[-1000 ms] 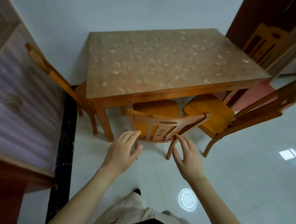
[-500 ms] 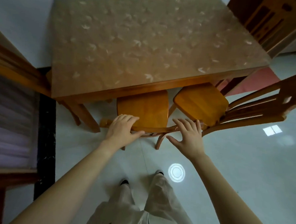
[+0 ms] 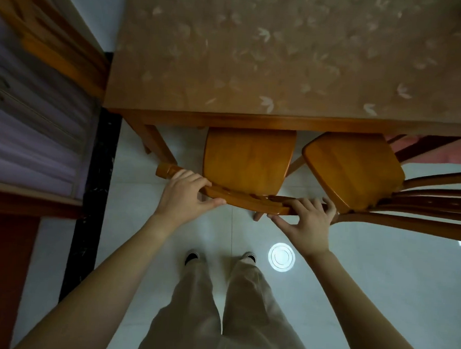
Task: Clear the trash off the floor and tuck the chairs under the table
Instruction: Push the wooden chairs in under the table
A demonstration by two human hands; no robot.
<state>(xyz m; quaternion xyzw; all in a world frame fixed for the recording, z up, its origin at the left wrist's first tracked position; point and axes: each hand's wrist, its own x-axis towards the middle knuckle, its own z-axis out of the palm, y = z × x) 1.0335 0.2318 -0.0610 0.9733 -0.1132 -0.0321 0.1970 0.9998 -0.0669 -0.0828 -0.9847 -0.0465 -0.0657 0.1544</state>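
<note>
I am seeing the left hand (image 3: 184,196) and right hand (image 3: 308,226) gripping the chair (image 3: 247,162) by its back rail, its seat sitting partly under the table (image 3: 283,57).

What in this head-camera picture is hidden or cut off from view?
Head view:
- Middle chair: seat front hidden under the table.
- Right chair: back cut off by the right edge.
- Floor: part beneath the table covered by its top; trash there unseen.
</note>
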